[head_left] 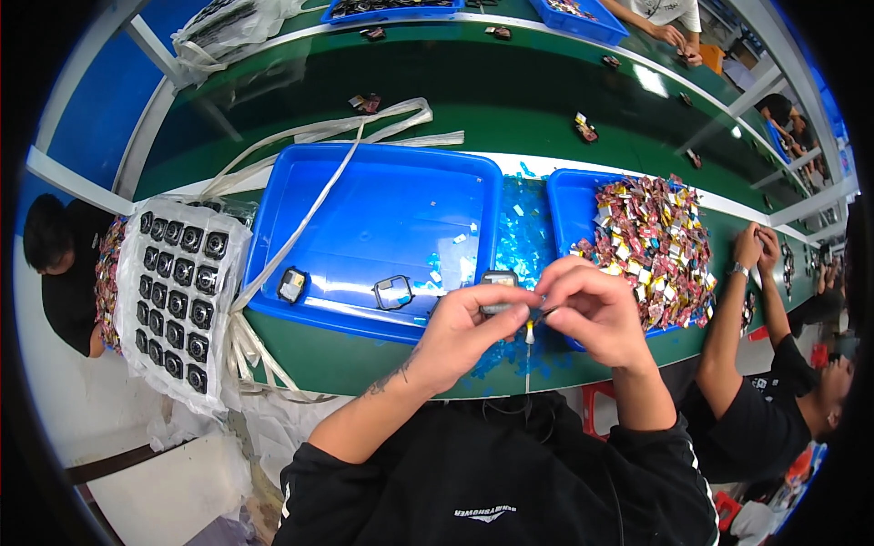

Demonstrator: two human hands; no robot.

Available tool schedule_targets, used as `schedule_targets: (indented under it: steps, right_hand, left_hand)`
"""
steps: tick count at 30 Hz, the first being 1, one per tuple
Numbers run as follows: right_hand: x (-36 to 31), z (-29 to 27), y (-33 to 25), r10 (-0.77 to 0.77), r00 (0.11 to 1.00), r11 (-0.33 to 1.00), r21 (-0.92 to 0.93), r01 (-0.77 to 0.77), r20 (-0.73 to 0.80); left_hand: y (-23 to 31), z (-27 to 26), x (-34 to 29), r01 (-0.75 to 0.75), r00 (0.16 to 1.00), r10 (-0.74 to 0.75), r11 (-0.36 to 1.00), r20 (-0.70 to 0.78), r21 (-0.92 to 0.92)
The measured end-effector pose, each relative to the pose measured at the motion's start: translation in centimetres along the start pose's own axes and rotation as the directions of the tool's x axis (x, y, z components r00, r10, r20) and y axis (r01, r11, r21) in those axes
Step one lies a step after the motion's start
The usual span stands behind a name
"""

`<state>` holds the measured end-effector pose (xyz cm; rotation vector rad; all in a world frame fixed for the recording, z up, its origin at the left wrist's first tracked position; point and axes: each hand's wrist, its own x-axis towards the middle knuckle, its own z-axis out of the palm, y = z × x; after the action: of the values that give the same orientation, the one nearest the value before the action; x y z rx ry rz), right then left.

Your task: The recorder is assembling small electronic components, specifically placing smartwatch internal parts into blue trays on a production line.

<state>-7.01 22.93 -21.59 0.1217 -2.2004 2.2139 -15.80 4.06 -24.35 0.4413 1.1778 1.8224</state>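
Observation:
Both my hands meet at the front edge of the green bench. My left hand [469, 332] is closed around a small dark square watch-like case [497, 280], its light inside partly showing. Close against it, my right hand [596, 314] has thumb and forefinger pinched at the case's side; what lies between them is too small to make out. A little white and yellow piece [530, 333] hangs below the fingertips. To the left, a large blue tray [364, 200] carries a square case frame [392, 292] and another dark case [291, 285].
A second blue tray [566, 196] on the right bears a heap of small reddish, white and yellow parts [651, 241]. Blue film scraps [523, 227] lie between the trays. At left sit a white blister tray [164, 359] of black cases and pale straps [246, 341]. Co-workers sit on both sides.

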Motion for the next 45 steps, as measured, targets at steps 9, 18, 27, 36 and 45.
schedule_targets:
  steps: [9, 18, 27, 36, 45]
  right_hand:
    - [0.3, 3.1, -2.7, -0.072, 0.968, 0.9, -0.433, -0.042, -0.241]
    - [2.1, 4.4, -2.4, -0.118, 0.941, 0.875, -0.481, -0.053, -0.318]
    - [2.5, 4.9, -3.3, -0.151, 0.959, 0.799, -0.6, -0.025, -0.241]
    - [2.6, 4.7, -3.3, -0.146, 0.974, 0.793, -0.61, 0.011, -0.172]
    - [2.1, 4.3, -4.3, -0.26, 0.959, 0.673, -0.733, 0.096, -0.114]
  left_hand:
    - [-0.4, -0.1, 0.2, -0.274, 0.945, 0.304, 0.937, -0.12, 0.218]
    - [-0.3, 0.4, -1.0, -0.31, 0.948, 0.318, 0.939, -0.033, 0.147]
    - [-0.4, 0.6, -2.0, -0.255, 0.967, 0.254, 0.967, -0.016, -0.008]
    - [-0.3, -0.4, -2.2, -0.292, 0.956, 0.286, 0.941, 0.061, 0.17]
    - [0.6, -0.2, -3.4, -0.311, 0.95, 0.292, 0.885, 0.109, 0.346]
